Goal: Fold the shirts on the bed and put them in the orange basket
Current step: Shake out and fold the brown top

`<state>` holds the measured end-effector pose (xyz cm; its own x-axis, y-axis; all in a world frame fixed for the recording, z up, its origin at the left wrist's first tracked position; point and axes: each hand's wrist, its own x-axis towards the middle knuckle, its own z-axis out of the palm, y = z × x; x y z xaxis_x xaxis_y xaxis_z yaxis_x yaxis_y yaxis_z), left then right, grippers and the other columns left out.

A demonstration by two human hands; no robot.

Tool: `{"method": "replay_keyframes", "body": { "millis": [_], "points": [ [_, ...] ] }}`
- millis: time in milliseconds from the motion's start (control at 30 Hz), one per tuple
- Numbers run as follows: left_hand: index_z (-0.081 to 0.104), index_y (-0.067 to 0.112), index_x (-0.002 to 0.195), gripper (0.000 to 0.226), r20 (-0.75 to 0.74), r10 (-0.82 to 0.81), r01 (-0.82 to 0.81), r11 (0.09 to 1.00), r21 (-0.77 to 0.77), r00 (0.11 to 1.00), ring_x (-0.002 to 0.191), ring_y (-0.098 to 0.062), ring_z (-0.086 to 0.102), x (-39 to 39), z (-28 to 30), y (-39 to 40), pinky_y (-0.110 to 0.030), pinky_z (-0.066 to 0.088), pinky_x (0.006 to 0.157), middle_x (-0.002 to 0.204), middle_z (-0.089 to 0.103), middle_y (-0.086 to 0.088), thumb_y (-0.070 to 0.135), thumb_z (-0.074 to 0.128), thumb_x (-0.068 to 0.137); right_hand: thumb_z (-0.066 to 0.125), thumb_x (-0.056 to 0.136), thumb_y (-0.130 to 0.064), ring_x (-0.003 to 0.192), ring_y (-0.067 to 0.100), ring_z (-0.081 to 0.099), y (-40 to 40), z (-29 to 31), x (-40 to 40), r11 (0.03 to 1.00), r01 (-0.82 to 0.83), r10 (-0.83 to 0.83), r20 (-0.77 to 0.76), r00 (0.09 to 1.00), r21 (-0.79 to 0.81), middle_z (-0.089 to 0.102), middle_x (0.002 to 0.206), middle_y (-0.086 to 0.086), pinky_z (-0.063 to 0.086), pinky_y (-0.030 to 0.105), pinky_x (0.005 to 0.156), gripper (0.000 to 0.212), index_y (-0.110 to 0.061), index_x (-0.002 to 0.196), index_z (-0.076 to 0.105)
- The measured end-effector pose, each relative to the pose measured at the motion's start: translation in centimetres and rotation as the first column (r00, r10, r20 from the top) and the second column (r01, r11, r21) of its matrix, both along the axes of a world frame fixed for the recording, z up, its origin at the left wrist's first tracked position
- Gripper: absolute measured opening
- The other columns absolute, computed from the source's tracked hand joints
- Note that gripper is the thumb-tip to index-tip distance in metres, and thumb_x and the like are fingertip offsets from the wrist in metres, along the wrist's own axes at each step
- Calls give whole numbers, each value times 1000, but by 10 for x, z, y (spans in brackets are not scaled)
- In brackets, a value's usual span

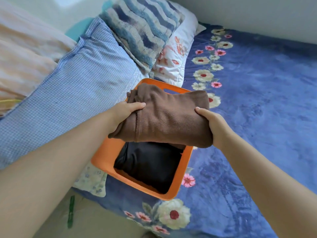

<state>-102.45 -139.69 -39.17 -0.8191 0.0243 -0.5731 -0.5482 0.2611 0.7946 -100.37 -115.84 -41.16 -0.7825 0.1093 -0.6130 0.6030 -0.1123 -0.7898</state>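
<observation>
Both hands clamp the folded brown shirt (169, 117) by its short ends, left hand (124, 112) and right hand (211, 125) with thumbs on top and fingers curled under, likely so the folds stay together. It hangs just above the orange basket (103, 157), where 1 folded black shirt (147, 164) already lies. A checked blue pillow (68, 86) crowds the basket's left side on the floral bedspread (257, 100); nothing blocks the drop.

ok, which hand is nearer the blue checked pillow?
Left. The left hand grips the brown shirt's edge on the side next to the blue checked pillow; the right hand grips the shirt's far edge, away from it.
</observation>
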Motion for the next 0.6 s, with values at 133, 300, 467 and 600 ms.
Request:
{"method": "replay_keyframes", "body": {
  "millis": [133,300,467,600],
  "points": [
    [58,4,113,36,-52,11,-15,997,-80,999,95,-21,60,-31,-2,2,-29,46,87,107,62,-9,31,59,88,63,84,-32,88,24,60,-4,0,-27,997,30,-28,-23,999,70,63,89,4,47,36,84,16,-16,86,59],
    [56,9,105,26,-133,-26,11,994,-112,991,86,-17,57,-60,-13,11,-26,42,79,92,60,-3,31,55,91,61,86,-30,83,21,60,-3,1,-57,988,54,-41,-86,995,148,63,84,2,47,34,80,14,-18,79,59],
    [55,7,121,40,-160,-108,70,972,-223,981,104,-23,56,-91,-38,5,-32,43,92,111,59,-8,33,56,90,57,89,-27,84,19,58,-17,-12,-76,968,64,-41,-99,994,244,62,86,1,45,30,76,16,-14,97,60],
    [55,9,121,44,34,-314,307,891,-333,949,107,-26,56,-95,-64,-3,-38,44,97,117,59,-11,34,62,85,52,90,-22,99,28,55,-34,-34,-71,919,-59,24,93,995,390,59,107,11,41,32,80,28,-8,114,55]
  ]
}}
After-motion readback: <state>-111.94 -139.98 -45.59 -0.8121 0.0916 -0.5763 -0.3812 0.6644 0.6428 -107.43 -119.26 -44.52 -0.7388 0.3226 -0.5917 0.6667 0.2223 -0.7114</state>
